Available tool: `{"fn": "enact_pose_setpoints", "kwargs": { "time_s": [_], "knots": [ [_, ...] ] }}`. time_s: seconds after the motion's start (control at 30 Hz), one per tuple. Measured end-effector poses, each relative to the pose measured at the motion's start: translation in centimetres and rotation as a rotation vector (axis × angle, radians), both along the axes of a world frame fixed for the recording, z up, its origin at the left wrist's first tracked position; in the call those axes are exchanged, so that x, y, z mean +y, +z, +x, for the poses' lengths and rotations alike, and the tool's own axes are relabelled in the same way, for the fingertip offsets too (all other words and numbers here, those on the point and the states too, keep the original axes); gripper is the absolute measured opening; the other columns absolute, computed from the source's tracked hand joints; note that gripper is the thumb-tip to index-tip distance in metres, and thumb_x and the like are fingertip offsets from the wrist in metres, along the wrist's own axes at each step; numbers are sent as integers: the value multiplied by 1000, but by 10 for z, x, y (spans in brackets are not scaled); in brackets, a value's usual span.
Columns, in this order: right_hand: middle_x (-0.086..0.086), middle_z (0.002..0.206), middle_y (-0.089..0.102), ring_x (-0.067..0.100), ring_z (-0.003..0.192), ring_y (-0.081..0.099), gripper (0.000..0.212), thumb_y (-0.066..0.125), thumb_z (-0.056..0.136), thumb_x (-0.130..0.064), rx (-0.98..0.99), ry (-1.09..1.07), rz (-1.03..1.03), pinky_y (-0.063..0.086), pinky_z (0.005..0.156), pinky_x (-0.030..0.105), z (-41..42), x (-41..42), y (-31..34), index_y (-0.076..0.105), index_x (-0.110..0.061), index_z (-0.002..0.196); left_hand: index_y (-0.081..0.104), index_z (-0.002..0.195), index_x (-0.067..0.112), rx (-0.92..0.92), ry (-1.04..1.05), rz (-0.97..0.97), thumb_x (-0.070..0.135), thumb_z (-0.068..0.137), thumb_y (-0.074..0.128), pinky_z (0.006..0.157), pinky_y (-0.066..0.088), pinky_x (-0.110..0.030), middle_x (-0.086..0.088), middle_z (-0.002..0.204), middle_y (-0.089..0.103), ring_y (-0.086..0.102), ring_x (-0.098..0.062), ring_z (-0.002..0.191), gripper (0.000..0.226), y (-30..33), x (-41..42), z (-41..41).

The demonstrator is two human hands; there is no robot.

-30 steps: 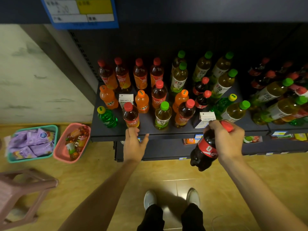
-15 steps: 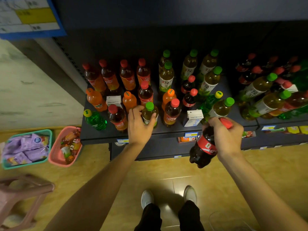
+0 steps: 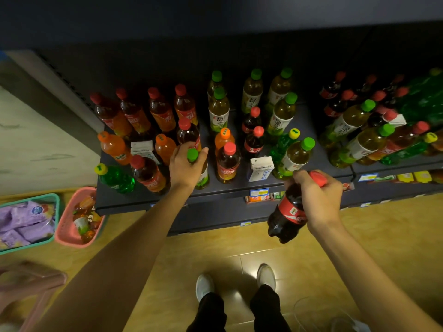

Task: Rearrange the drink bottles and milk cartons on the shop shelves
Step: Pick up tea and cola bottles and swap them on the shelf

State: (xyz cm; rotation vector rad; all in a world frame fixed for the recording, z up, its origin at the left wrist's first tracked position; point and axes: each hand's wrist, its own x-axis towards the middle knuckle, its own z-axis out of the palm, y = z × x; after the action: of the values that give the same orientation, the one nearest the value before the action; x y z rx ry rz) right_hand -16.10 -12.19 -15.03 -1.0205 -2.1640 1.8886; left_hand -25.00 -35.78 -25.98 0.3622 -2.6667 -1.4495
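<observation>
The green-capped tea bottle (image 3: 200, 168) stands upright in the near row of the shelf (image 3: 215, 190), a little left of centre, its long axis vertical and its cap poking up between thumb and forefinger of the left hand (image 3: 185, 167); that hand has come down over it from the near side, fingers (image 3: 182, 149) curled round the neck and shoulder, so the bottle lies directly under and inside the grip, and a straight lift would clear the neighbours; half a second ago the hand was only closing on it, and a second ago it rested flat on the shelf's near edge with nothing in it. Just right of the gripped bottle stands a red-capped tea bottle (image 3: 227, 164), close enough to be knocked if the lift tilts; further right a milk carton (image 3: 260, 168) sits near the edge, beside another green-capped bottle (image 3: 297, 155). The right hand (image 3: 316, 200) holds a cola bottle (image 3: 288, 212) by its neck and red cap, fingers wrapped tight, the bottle hanging tilted in front of the shelf and off it, much as it did in both earlier views. The left hand is plainly the nearer one to the tea bottle; the right is occupied and well apart from it. Whether the tea bottle's base has left the shelf I cannot say, as the hand and wrist hide it. On the floor to the far left sit a pink basket (image 3: 72, 236) of bottles and a green basket (image 3: 55, 200) of purple packets.
</observation>
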Motion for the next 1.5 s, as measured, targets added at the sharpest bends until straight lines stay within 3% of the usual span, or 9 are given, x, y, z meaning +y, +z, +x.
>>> {"fn": "enact_pose_setpoints", "kwargs": {
  "time_s": [0.07,0.1,0.23,0.57,0.97,1.13,1.27,1.4,1.5],
  "knots": [
    [3,63,69,17,64,63,19,64,82,-9,-4,-6,16,51,66,30,0,4,0,65,-8,63,64,110,15,-8,3,29,37,93,64,77,37,-4,-1,108,62,53,-9,99,27,2,3,-2],
    [1,61,68,16,63,62,18,63,82,-8,-4,-12,18,50,65,29,0,5,-1,65,-7,64,64,110,16,-20,16,52,36,93,64,74,36,-4,2,104,62,53,-7,97,26,3,3,-3],
    [0,60,68,16,62,62,17,64,82,-8,-3,-29,4,50,63,28,1,9,-1,63,-6,65,64,104,16,-56,61,95,38,88,70,86,42,-23,7,97,61,56,-10,97,27,-4,5,-1],
    [1,57,66,12,56,60,21,62,80,-5,30,-38,-36,51,62,29,11,1,0,61,-7,59,65,100,16,-86,101,252,27,91,69,90,42,-22,4,100,64,58,-10,98,14,-8,6,-1],
    [3,59,67,16,59,60,21,63,80,-7,39,-39,-14,52,64,31,26,-9,2,61,-10,59,66,89,14,-48,50,247,14,89,69,90,49,-28,1,91,65,60,-14,91,4,-6,-2,3],
    [5,62,67,18,63,61,22,64,79,-8,35,-38,-16,53,69,35,28,-10,6,63,-12,57,72,98,10,-109,90,197,23,88,67,87,50,-30,-3,94,70,63,-16,91,17,4,-17,13],
    [11,68,67,20,64,61,19,64,80,-9,27,-50,-53,52,69,35,24,-16,14,62,-8,62,69,88,13,-119,76,208,28,89,67,84,49,-30,2,81,66,63,-12,82,15,29,-29,24],
    [8,64,66,19,58,61,25,64,84,-10,57,-30,-123,52,61,27,16,-29,26,59,-10,60,71,89,6,-95,33,183,19,89,67,80,49,-26,4,77,66,61,-2,74,14,58,-33,38],
    [10,61,65,24,60,60,27,63,83,-8,81,2,-216,51,63,33,11,-39,39,59,-13,57,70,90,-5,-57,10,203,13,88,68,64,45,-9,-7,81,67,58,9,61,18,82,-27,49]
  ]
}}
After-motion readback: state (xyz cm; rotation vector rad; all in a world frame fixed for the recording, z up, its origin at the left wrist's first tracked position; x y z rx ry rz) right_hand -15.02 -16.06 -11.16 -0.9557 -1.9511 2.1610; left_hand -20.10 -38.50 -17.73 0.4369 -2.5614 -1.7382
